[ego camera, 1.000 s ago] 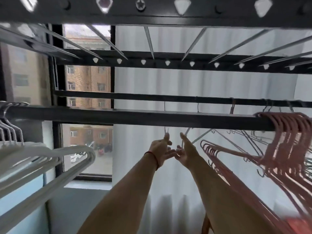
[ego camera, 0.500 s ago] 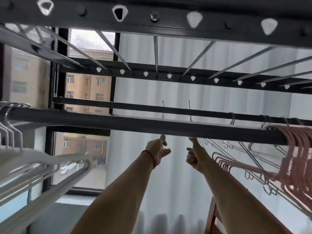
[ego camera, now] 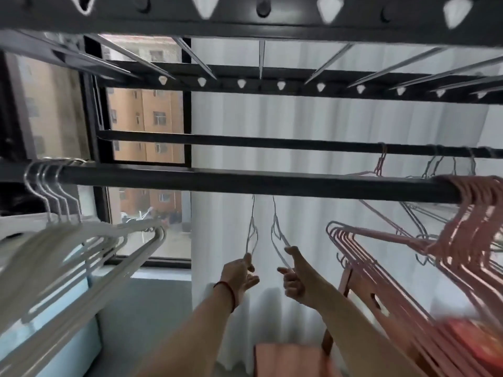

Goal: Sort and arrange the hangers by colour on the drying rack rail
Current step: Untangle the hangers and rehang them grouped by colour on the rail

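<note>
We hold one thin hanger in each hand, with both arms stretched up.

Our left hand pinches the bottom of the left wire hanger with thumb and finger, and the other fingers are loose. Our right hand curls round the right wire hanger, thumb up. Both hangers run up behind the near rail. White hangers hang on the left of that rail, and pink hangers on the right.
</note>
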The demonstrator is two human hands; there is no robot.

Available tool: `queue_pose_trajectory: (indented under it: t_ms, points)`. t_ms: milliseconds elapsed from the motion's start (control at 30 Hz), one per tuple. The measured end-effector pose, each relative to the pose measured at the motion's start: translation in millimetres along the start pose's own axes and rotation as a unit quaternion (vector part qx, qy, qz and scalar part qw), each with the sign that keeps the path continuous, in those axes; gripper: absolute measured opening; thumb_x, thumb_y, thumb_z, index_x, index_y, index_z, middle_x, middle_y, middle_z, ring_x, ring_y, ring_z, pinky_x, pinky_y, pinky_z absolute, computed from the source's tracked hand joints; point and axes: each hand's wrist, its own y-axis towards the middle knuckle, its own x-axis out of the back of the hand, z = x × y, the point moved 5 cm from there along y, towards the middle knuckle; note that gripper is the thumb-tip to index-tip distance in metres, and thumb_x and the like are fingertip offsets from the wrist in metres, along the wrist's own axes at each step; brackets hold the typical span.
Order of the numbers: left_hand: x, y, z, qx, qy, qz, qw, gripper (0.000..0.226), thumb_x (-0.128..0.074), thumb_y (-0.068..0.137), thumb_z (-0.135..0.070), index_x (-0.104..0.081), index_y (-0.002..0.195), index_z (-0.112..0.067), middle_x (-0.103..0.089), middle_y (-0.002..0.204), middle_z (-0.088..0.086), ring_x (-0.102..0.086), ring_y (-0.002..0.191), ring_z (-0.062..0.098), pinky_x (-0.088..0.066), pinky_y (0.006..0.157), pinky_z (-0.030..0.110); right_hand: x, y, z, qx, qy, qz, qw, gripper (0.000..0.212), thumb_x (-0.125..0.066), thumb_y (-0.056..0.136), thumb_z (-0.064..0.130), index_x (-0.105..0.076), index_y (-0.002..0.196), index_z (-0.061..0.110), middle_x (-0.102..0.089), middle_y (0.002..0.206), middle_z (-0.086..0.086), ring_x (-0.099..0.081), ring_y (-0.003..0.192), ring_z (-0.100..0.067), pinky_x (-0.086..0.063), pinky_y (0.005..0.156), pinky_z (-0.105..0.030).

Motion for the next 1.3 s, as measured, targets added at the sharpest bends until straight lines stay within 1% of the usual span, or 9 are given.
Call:
queue_pose_trajectory:
  t_ms: [167,333,467,567,700,867,1000,1200,1300]
  points:
    - [82.4,-51.0,55.1,0.05,0.067,-0.037,0.996,0.03,-0.055,0.101,-0.029,-0.063,0.102,0.001,-0.055,0.098,0.012,-0.056,0.078,0.025,-0.062,0.065,0.033,-4.4,-61.3,-76.2,-0.056,-0.04,0.002,0.998,0.065,-0.073,0.074,0.059,-0.052,0.108,0.008,-0.015,0.065,0.005,-0.012,0.043,-0.008,-0.017,0.032,-0.019]
    - [163.2,-139.0,97.8,0.089,0.079,-0.066,0.991,0.023,-0.053,0.101,-0.016,-0.064,0.086,-0.002,-0.056,0.082,0.01,-0.048,0.061,0.021,-0.05,0.042,0.021,-20.1,-150.6,-150.2,-0.117,-0.043,0.05,0.991,0.074,-0.081,0.066,0.056,-0.051,0.112,0.007,-0.021,0.06,0.006,-0.018,0.04,-0.008,-0.024,0.03,-0.02]
    - [210.0,-211.1,142.8,0.143,0.064,-0.061,0.986,0.027,-0.058,0.099,-0.02,-0.062,0.077,-0.005,-0.055,0.081,0.009,-0.052,0.063,0.021,-0.053,0.061,0.03,-48.8,-214.6,-217.2,-0.148,-0.063,0.042,0.986,0.07,-0.072,0.075,0.061,-0.046,0.112,0.008,-0.018,0.065,0.004,-0.017,0.047,-0.01,-0.023,0.036,-0.019]
    - [212.3,-267.3,177.2,0.214,0.005,-0.018,0.977,0.032,-0.055,0.101,-0.031,-0.056,0.083,-0.004,-0.051,0.077,0.014,-0.057,0.067,0.024,-0.058,0.071,0.037,-83.8,-255.0,-270.2,-0.17,-0.052,0.038,0.983,0.058,-0.063,0.082,0.064,-0.043,0.095,0.012,-0.02,0.064,0.003,-0.016,0.051,-0.011,-0.02,0.046,-0.021]
    - [189.2,-345.3,201.7,0.271,-0.048,0.037,0.961,0.029,-0.054,0.101,-0.032,-0.056,0.089,-0.006,-0.06,0.079,0.019,-0.063,0.07,0.027,-0.06,0.061,0.039,-118.8,-288.0,-327.2,-0.176,-0.061,0.029,0.982,0.067,-0.057,0.079,0.075,-0.049,0.098,0.012,-0.042,0.061,-0.001,-0.035,0.048,-0.014,-0.032,0.048,-0.026]
    - [181.3,-407.0,210.0,0.246,-0.012,0.037,0.969,0.03,-0.065,0.094,-0.032,-0.065,0.089,-0.002,-0.064,0.066,0.015,-0.062,0.064,0.025,-0.059,0.062,0.038,-130.1,-340.6,-340.9,-0.161,-0.136,0.071,0.975,0.059,-0.055,0.084,0.073,-0.061,0.095,0.015,-0.049,0.066,-0.004,-0.043,0.048,-0.014,-0.042,0.05,-0.022]
    - [171.6,-445.9,210.7,0.262,-0.016,0.031,0.964,0.026,-0.069,0.091,-0.025,-0.066,0.097,0.0,-0.064,0.086,0.019,-0.063,0.081,0.031,-0.057,0.077,0.043,-116.5,-376.7,-343.4,-0.17,-0.144,0.114,0.968,0.067,-0.059,0.079,0.076,-0.06,0.098,0.012,-0.049,0.066,-0.005,-0.043,0.045,-0.014,-0.045,0.049,-0.025]
    - [141.1,-488.7,223.4,0.232,-0.068,0.047,0.969,0.034,-0.085,0.072,-0.034,-0.077,0.087,-0.004,-0.06,0.085,0.016,-0.057,0.075,0.026,-0.044,0.073,0.037,-87.5,-426.1,-346.2,-0.195,-0.151,0.18,0.952,0.086,-0.051,0.069,0.09,-0.057,0.087,0.007,-0.052,0.065,-0.007,-0.04,0.048,-0.018,-0.048,0.054,-0.029]
    - [127.8,-507.3,225.8,0.216,-0.038,0.062,0.974,0.054,-0.087,0.068,-0.037,-0.069,0.106,-0.003,-0.056,0.102,0.02,-0.058,0.088,0.032,-0.048,0.07,0.043,-72.6,-449.0,-342.3,-0.193,-0.192,0.181,0.945,0.094,-0.045,0.061,0.097,-0.059,0.085,0.007,-0.052,0.066,-0.005,-0.046,0.05,-0.016,-0.053,0.06,-0.031]
